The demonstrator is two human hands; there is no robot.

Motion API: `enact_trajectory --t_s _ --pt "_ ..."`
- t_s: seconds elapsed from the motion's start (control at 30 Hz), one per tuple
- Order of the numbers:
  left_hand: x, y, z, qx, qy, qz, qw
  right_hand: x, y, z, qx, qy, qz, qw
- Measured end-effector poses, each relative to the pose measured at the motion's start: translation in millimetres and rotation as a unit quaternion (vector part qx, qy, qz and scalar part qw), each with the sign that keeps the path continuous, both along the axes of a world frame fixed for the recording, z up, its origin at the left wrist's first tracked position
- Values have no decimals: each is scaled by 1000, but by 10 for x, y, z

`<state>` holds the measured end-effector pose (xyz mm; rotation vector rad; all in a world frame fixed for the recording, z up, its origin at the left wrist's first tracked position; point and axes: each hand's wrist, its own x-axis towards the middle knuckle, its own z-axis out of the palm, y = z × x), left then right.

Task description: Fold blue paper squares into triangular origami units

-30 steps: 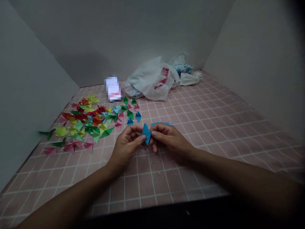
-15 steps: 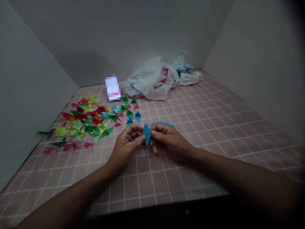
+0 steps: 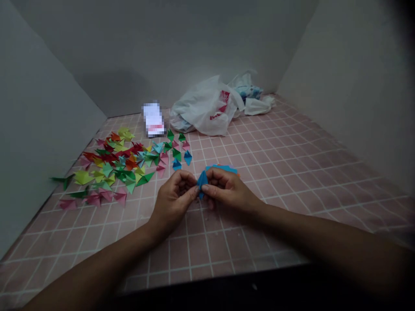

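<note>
Both my hands meet over the pink checked tabletop (image 3: 292,172) and pinch one small blue folded paper piece (image 3: 202,180) between them. My left hand (image 3: 175,198) grips it from the left with thumb and curled fingers. My right hand (image 3: 227,188) grips it from the right, its fingers pressed together. Much of the piece is hidden by my fingertips. Just behind my right hand lies a small stack of blue paper sheets (image 3: 223,167) with an orange edge showing.
A spread of several folded paper triangles (image 3: 119,166) in red, green, yellow, pink and blue covers the left of the table. A white packet (image 3: 153,120) and crumpled white plastic bags (image 3: 210,106) lie at the back. Grey partition walls enclose three sides.
My hands have closed in on the blue piece, folding it narrower, so less of it shows. The hands have stayed in nearly the same place.
</note>
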<state>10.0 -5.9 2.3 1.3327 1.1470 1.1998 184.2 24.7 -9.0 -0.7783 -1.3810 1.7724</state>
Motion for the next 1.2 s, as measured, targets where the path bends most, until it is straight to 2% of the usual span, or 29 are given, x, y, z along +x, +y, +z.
enact_trajectory --t_s 0.13,0.23,0.33,0.43,0.6,0.77,0.97,1.07,1.2 --pt "-1 1 -2 -16 13 -22 1000 0 -11 7 42 -59 -49 996" --pt "5 6 -1 -13 22 -16 1000 4 -24 16 74 -79 -72 992" --pt "6 13 1 -5 32 8 999 6 -31 15 37 -47 -34 998" --pt "2 19 5 -15 2 17 1000 5 -28 3 9 -8 -7 1000" --pt "-6 32 10 -64 -36 -14 997 -1 -39 -17 13 -7 -31 999" --pt "-12 39 13 -100 -29 -22 994 2 -66 -14 -19 -7 -16 1000" --pt "-9 38 -1 -111 -45 -31 992 4 -42 -25 6 -23 -17 1000" --pt "-9 42 -10 -117 -53 -26 991 1 -25 -33 2 -25 -7 1000" --pt "-22 52 -19 -132 -63 -50 988 6 -15 -25 -10 -10 -22 1000"
